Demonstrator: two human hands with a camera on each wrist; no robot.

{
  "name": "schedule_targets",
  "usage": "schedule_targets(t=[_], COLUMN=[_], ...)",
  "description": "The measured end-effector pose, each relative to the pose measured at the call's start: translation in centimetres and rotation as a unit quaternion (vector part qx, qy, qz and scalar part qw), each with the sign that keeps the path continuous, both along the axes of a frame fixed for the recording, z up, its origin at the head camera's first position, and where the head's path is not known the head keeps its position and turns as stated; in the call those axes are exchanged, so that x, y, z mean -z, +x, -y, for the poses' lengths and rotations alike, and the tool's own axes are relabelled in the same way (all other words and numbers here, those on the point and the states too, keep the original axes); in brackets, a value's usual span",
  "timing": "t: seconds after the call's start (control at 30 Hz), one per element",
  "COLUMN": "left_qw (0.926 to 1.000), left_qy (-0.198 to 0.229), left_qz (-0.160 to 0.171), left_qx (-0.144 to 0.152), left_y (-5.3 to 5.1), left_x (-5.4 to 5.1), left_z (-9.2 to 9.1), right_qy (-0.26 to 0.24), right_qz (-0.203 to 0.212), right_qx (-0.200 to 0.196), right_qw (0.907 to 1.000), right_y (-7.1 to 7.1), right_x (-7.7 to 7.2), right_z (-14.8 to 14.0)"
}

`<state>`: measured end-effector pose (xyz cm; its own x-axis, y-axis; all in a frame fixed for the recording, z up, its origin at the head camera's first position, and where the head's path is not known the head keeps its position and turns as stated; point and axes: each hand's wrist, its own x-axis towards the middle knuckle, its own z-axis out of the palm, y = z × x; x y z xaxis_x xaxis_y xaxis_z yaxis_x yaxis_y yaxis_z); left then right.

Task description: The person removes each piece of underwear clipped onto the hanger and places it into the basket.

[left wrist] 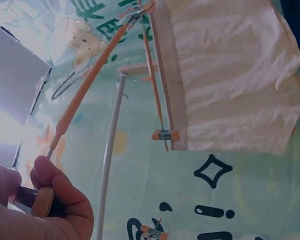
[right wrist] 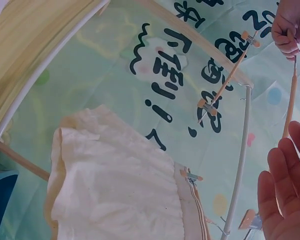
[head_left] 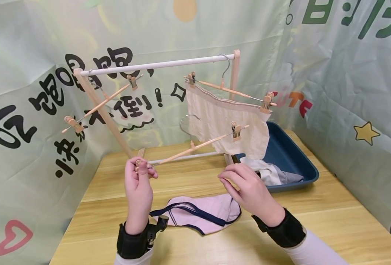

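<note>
My left hand [head_left: 139,187] grips the left clip of a clip hanger [head_left: 208,144], which tilts up to the right with its hook free of any rail. In the left wrist view, thumb and fingers close around that dark-and-tan clip [left wrist: 42,201]. The hanger's other clip [head_left: 236,131] carries no cloth. Relaxed and holding nothing, my right hand [head_left: 246,186] hovers right of the hanger; the right wrist view shows its fingers [right wrist: 285,185] nearly straight. Below both hands, pink underpants [head_left: 215,206] with navy trim lie on the table.
A small rack with a white rail [head_left: 159,65] stands behind. A bare clip hanger [head_left: 107,100] hangs at its left, and a cream garment [head_left: 228,123] hangs clipped at its right. Behind my right hand, a blue tub [head_left: 288,154] contains white and grey cloth [head_left: 271,173].
</note>
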<state>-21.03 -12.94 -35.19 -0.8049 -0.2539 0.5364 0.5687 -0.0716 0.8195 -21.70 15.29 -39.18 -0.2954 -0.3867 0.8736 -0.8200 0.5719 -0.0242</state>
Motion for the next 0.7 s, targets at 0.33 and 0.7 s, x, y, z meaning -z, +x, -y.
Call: schedule_targets(t=[0.33,0.7], left_qw=[0.9945,0.9886], left_qy=[0.085,0.134], left_qz=[-0.061,-0.060], left_qx=[-0.007,-0.034], left_y=[0.5,0.7], left_x=[-0.7,-1.1], left_z=[0.8,1.4], right_qy=[0.013,0.052], right_qz=[0.013,0.059], right_qx=[0.001,0.010], right_qw=[0.9998,0.9969], right_y=[-0.1,-0.3], right_x=[0.2,0.7], right_z=[0.1,0.3])
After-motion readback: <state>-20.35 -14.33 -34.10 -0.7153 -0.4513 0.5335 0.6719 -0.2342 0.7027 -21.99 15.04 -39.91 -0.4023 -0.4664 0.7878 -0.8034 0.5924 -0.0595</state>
